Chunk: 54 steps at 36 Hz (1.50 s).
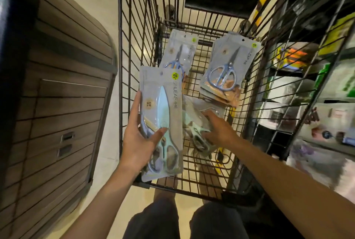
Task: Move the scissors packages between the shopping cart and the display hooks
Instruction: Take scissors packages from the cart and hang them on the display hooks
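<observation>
Nearest, at the cart's near-left corner, the left hand pinches one pack upright, blade tip pointing far. Just right, the right hand spreads open over a blurred pack on the floor grid, its long axis near-far. Farther lie a stack and another pack.

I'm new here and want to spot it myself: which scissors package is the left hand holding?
Look into the wire shopping cart. At its near left side, the left hand holds up a grey package. Unlike the bare-bladed scissors in the stack at the far right, its blades wear a pale blue cover.
</observation>
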Motion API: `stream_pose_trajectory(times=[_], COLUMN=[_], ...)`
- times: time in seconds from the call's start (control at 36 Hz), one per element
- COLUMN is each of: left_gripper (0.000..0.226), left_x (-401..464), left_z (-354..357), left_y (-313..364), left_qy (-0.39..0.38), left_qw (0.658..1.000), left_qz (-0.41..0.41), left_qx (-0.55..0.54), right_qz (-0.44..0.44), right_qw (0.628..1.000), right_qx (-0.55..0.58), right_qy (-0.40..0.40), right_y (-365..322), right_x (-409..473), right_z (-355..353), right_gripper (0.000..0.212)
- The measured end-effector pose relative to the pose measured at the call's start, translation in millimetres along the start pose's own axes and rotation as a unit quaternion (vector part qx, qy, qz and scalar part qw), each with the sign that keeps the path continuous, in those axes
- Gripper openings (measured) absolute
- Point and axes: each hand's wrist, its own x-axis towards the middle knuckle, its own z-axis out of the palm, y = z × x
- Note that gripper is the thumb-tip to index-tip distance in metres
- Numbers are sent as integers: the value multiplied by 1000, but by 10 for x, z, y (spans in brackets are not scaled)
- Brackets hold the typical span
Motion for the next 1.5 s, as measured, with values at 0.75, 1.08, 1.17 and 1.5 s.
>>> stream_pose_trajectory(times=[0.75, 1.08, 1.17, 1.5], left_gripper=[103, 103, 100, 96], left_x=[-1312, -2550, -2987, -4210], left_z=[-456, -2, 67, 51], left_y=[2221, 1985, 1805, 1218], left_qy=[-140, -306, -332, -453], left_qw=[952, 887, 870, 798], left_qz=[251, 321, 339, 362], left_qx=[104, 129, 133, 164], right_qz=[-76, -125, -134, -57], right_qw=[788, 637, 618, 505], right_qx=[490, 569, 563, 592], right_qy=[365, 505, 532, 625], right_y=[-823, -544, -519, -659], right_x=[-3668, -5036, -5368, -6208], right_z=[-470, 814, 1222, 2701], right_gripper=[108, 97, 99, 100])
